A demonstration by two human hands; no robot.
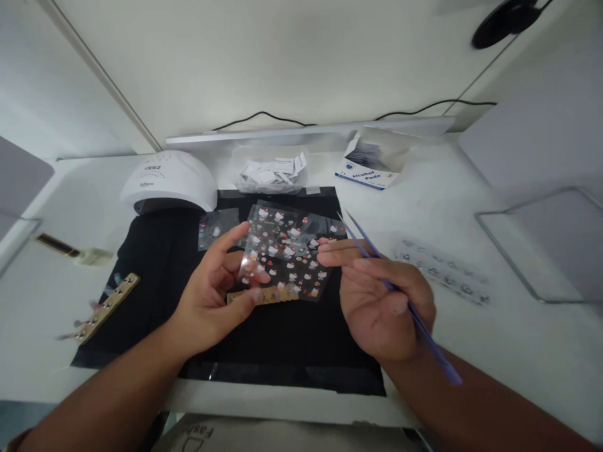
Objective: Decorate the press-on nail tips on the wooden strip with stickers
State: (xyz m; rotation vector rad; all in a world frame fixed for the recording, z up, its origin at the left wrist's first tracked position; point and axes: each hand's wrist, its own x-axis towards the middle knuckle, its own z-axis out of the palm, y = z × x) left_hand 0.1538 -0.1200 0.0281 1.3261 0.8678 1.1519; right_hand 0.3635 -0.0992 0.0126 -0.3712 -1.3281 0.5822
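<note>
My left hand [214,292] pinches a transparent sticker sheet [282,251] by its lower left part, thumb in front and fingers partly behind. Small white cat-face stickers with red bits cover the sheet. Between the thumb and fingers of my right hand [381,304] rests a pair of purple tweezers [426,336], its pale tips apart and pointing up to the left. The fingertips of that hand are at the sheet's right edge; whether they touch it I cannot tell. Just below the sheet shows a wooden strip [240,295], partly covered.
A black mat [292,351] lies on the white table. On it are another transparent sheet [219,227] and a wooden strip with nail tips [108,307]. Around it stand a white nail lamp [172,179], a tub of packets [268,187], an alcohol pads box [365,176] and a sticker strip [443,270].
</note>
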